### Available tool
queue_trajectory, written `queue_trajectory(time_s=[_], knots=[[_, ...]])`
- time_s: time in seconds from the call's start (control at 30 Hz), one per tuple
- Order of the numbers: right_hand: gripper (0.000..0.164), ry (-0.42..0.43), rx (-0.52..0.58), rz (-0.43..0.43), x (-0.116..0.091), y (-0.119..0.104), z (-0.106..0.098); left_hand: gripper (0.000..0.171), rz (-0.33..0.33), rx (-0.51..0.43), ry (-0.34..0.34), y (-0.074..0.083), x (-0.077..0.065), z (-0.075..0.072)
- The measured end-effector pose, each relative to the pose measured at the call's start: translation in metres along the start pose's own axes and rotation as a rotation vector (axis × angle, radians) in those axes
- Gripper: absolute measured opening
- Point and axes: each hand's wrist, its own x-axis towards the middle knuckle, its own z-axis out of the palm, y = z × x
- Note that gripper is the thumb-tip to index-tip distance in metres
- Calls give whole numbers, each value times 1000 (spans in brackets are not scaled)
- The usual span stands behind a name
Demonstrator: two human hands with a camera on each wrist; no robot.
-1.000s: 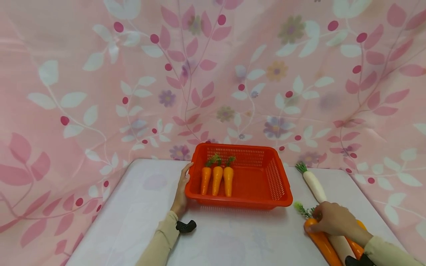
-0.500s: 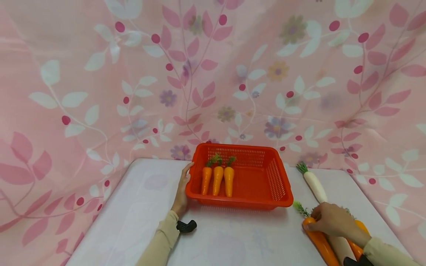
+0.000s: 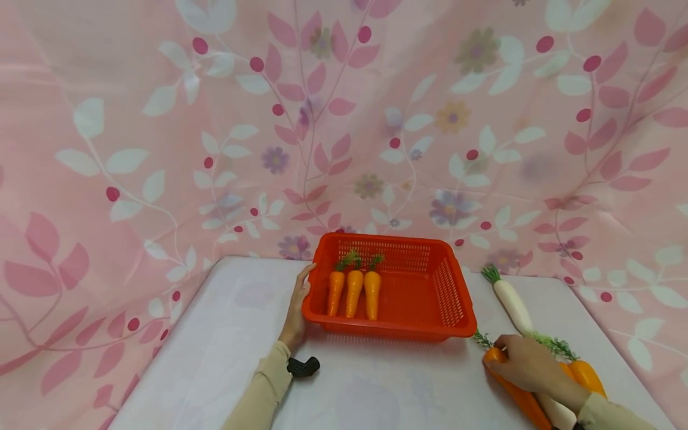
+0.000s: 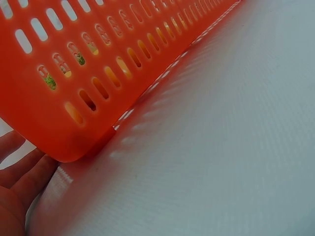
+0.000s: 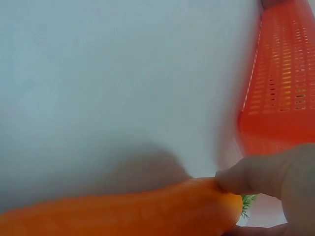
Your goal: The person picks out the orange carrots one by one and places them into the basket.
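Observation:
An orange carrot [image 3: 518, 395] with a green top is pinched near its thick end by my right hand [image 3: 529, 363]. The right wrist view shows thumb and fingers on either side of the carrot [image 5: 147, 214], just above the table. My left hand [image 3: 297, 307] rests against the left side of a red plastic basket [image 3: 408, 292], its fingers [image 4: 32, 179] fairly straight at the basket's corner. Three carrots [image 3: 353, 292] lie side by side in the left part of the basket, tops toward the back.
Right of the basket a white radish [image 3: 513, 306] with green leaves lies on the white-covered table [image 3: 371, 388]. Under and beside my right arm are another white radish [image 3: 553, 409] and more carrots [image 3: 587, 376]. A pink floral cloth [image 3: 344, 119] hangs behind the table.
My right hand has moved slightly left with the carrot, uncovering more of the carrots and greens to its right. The left hand and basket keep their places.

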Motion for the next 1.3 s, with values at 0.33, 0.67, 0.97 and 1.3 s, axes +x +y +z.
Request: queue_trajectory(time_s=[0.33,0.67,0.97,1.3], knots=[[42,15,-2,0,3,-3,3,52,-6,-5,-1,0,0,-1],[39,-2,7,-13,13,-1,1,52,0,6,3,1,0,-1],[45,-96,296,84,22,8,-6,49,-21,23,8,3,-2,1],[62,-169,615,186,26,16,-14,49,-23,27,10,3,-2,1]])
